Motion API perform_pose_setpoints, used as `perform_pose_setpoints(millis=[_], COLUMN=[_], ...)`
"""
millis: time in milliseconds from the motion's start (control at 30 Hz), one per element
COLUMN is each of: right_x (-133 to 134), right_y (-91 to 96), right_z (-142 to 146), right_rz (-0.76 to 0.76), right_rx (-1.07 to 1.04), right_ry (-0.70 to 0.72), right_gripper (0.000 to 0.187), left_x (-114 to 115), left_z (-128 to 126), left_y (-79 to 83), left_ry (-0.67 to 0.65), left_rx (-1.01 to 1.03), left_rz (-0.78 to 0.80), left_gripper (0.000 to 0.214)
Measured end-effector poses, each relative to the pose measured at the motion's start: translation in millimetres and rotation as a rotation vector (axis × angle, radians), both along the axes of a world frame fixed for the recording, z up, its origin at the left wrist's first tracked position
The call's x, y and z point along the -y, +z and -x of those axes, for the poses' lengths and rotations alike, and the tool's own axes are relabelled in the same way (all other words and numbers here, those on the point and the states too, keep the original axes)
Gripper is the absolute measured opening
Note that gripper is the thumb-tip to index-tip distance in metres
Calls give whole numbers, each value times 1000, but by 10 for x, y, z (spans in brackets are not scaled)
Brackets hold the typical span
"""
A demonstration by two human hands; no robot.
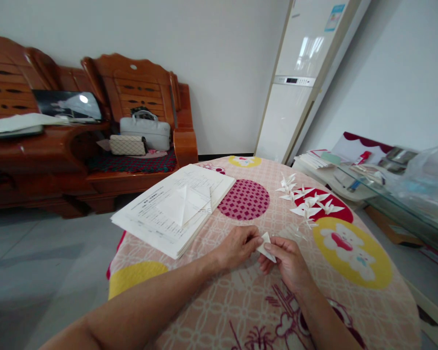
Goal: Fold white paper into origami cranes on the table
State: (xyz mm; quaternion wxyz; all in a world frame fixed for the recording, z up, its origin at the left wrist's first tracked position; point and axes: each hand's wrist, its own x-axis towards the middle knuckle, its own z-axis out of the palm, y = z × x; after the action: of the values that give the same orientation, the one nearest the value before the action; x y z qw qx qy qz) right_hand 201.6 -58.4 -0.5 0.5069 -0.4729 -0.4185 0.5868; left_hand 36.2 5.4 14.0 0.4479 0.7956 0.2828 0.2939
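Note:
Between my two hands is a small folded piece of white paper (266, 248), held just above the patterned tablecloth. My left hand (240, 245) pinches its left edge between thumb and fingers. On the other side, my right hand (286, 257) grips it with the thumb on top and the fingers partly hidden beneath. Several white folded paper cranes (308, 206) stand in a cluster beyond my right hand. To the left lies a thick stack of printed sheets (142, 218), topped by a creased, folded white paper (184, 206).
A round table wears a pink tablecloth (211, 311) with coloured circles. Behind it are wooden chairs (142, 92) holding a grey bag (146, 132) and a quilted purse (127, 145). A glass-topped side table (379, 187) with clutter stands at right, near a tall white air conditioner (292, 97).

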Motion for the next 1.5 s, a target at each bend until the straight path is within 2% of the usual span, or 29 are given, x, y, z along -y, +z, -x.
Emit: perform_pose_setpoints(millis=[133,367,467,567,700,833,1033,1200,1500], right_x=[2,-5,-4,9,30,29,23,29,9], right_y=[-11,-20,-9,4,14,2,-26,-5,4], right_z=[-3,7,-3,-9,20,49,22,23,4], right_rz=[-14,-21,-25,-3,62,55,49,40,41], right_rx=[-3,4,18,66,101,85,49,49,115], right_ry=[-12,-48,-46,13,122,169,155,153,20], right_gripper=[24,25,23,23,26,29,27,27,31], left_x=[-5,-54,-63,-62,-52,-41,-31,-31,-132], left_z=[-11,-10,-13,-14,-15,-17,-34,-71,-42], left_y=[-22,-86,-130,-144,-96,-66,-105,-154,-161], left_ry=[52,36,-23,-75,-38,17,-27,-10,-11], left_rx=[-19,-17,20,56,40,51,114,165,224], left_rz=[-10,-19,98,222,134,86,274,339,482], left_gripper=[32,39,40,38,32,29,32,38,45])
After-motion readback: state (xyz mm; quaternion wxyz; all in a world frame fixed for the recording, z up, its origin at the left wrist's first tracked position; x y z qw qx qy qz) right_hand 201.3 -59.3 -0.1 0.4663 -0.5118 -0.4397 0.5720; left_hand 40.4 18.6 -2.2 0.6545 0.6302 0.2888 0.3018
